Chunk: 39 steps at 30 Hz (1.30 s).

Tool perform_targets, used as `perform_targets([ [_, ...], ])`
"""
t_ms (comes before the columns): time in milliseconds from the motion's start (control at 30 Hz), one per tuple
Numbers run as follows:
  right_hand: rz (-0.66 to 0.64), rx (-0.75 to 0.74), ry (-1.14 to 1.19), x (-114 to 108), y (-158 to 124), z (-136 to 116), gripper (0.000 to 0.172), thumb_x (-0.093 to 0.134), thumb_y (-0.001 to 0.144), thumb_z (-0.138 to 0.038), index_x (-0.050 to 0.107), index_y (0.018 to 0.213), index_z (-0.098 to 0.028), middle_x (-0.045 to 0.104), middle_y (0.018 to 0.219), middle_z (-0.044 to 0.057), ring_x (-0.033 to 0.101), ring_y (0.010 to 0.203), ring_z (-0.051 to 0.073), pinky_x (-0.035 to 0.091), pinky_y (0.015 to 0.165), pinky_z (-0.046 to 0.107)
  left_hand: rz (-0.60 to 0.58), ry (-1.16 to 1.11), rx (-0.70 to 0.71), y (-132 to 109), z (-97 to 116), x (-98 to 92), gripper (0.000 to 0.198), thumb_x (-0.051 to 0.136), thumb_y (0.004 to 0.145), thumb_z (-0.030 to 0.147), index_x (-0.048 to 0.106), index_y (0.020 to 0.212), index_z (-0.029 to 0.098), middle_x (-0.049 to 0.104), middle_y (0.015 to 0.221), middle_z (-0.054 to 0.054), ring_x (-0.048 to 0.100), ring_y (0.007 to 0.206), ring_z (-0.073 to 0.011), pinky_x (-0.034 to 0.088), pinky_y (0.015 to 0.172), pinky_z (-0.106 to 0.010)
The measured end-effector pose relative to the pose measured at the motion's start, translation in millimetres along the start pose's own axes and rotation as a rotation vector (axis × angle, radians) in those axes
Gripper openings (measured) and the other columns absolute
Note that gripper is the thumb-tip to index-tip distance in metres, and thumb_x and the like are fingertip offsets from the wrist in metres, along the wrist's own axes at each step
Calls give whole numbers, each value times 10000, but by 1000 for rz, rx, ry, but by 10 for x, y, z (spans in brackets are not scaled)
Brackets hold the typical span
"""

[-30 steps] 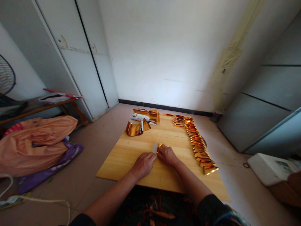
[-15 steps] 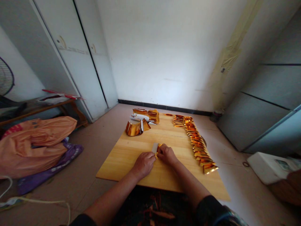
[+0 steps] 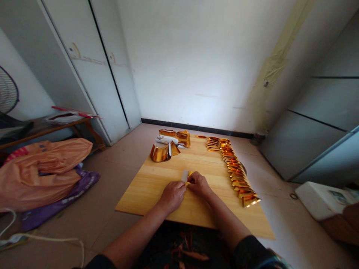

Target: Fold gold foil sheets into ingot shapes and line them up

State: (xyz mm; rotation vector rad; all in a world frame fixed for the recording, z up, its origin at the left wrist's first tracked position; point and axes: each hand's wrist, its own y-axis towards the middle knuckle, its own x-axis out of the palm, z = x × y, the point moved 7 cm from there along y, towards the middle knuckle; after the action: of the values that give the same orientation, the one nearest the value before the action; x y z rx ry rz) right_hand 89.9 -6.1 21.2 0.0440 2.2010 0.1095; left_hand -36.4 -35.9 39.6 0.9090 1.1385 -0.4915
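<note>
Both my hands rest together on a wooden board (image 3: 157,186) on the floor. My left hand (image 3: 171,195) and my right hand (image 3: 199,184) pinch a small piece of gold foil paper (image 3: 186,175), its white back showing at the top. The fingers of both hands are closed on it. A long row of folded gold pieces (image 3: 234,168) runs along the board's right side. At the far left of the board lies a pile of gold foil sheets (image 3: 168,145).
An orange plastic bag (image 3: 45,168) over a purple one lies on the floor at left, near a low wooden bench (image 3: 56,125). White cupboard doors (image 3: 92,71) stand behind. A white box (image 3: 322,200) sits at right. A cord (image 3: 42,239) trails at lower left.
Almost nothing has moved. My hands stay on the foil piece with only small finger shifts.
</note>
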Motion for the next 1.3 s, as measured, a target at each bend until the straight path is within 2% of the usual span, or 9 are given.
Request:
perform_targets([
  [167, -22, -7, 31, -42, 29, 15, 236, 530, 638, -22, 627, 774, -189, 608, 866, 4, 568, 754, 113, 427, 675, 196, 14, -2, -3, -5, -2, 5, 185, 456, 830, 105, 623, 839, 185, 634, 897, -49, 582, 863, -174, 472, 776, -306],
  [267, -46, -92, 0, -93, 43, -25, 265, 495, 665, 1, 641, 786, -184, 626, 881, 25, 575, 806, 127, 432, 721, 217, 28, -9, -12, 15, 5, -10, 143, 486, 854, 171, 622, 808, 186, 633, 893, -46, 580, 837, -166, 460, 761, -302],
  [400, -50, -230, -177, -150, -24, -133, 204, 557, 754, -100, 677, 861, -225, 633, 1068, 36, 537, 993, 177, 391, 842, 291, 30, 21, -54, 89, -10, -15, 134, 528, 853, 212, 613, 755, 181, 629, 817, -40, 573, 800, -168, 434, 745, -313],
  [467, -50, -240, -290, -168, -88, -172, 187, 536, 824, -184, 678, 913, -267, 639, 1065, 25, 506, 1034, 196, 372, 836, 311, 20, 49, -87, 132, -45, -12, 137, 541, 847, 214, 612, 735, 178, 625, 780, -39, 568, 786, -176, 419, 733, -322],
  [667, -65, -190, -540, -157, -261, -302, 207, 476, 889, -284, 674, 874, -228, 632, 920, 81, 513, 920, 225, 341, 766, 343, 6, 39, -115, 193, -217, -52, 125, 536, 835, 162, 620, 744, 182, 636, 782, -31, 554, 793, -176, 392, 738, -324],
  [833, -103, -192, -562, -68, -361, -405, 174, 510, 861, -268, 668, 876, -198, 605, 919, 107, 503, 902, 239, 340, 751, 357, 21, 22, -107, 206, -332, -64, 160, 530, 832, 122, 638, 731, 184, 636, 825, -35, 534, 844, -182, 390, 743, -316],
  [1033, -108, -176, -544, -30, -403, -411, 161, 527, 853, -257, 657, 931, -202, 593, 971, 99, 492, 930, 236, 358, 742, 330, -6, -32, -18, 191, -181, -5, 202, 496, 867, 147, 639, 728, 175, 612, 757, -41, 528, 802, -177, 398, 723, -306],
  [1167, -101, -228, -490, -82, -414, -278, 190, 477, 902, -255, 658, 959, -252, 611, 1003, 61, 491, 929, 204, 351, 756, 307, -26, 28, -43, 120, -75, 0, 175, 479, 862, 139, 631, 783, 172, 624, 784, -57, 552, 798, -190, 408, 760, -345],
  [1300, -51, -297, -393, -186, -411, -94, 162, 535, 888, -307, 651, 1000, -293, 620, 1078, 19, 478, 990, 190, 322, 822, 305, -12, 45, -64, 60, -19, 14, 169, 464, 853, 138, 629, 846, 172, 645, 859, -71, 573, 854, -204, 427, 792, -355],
])
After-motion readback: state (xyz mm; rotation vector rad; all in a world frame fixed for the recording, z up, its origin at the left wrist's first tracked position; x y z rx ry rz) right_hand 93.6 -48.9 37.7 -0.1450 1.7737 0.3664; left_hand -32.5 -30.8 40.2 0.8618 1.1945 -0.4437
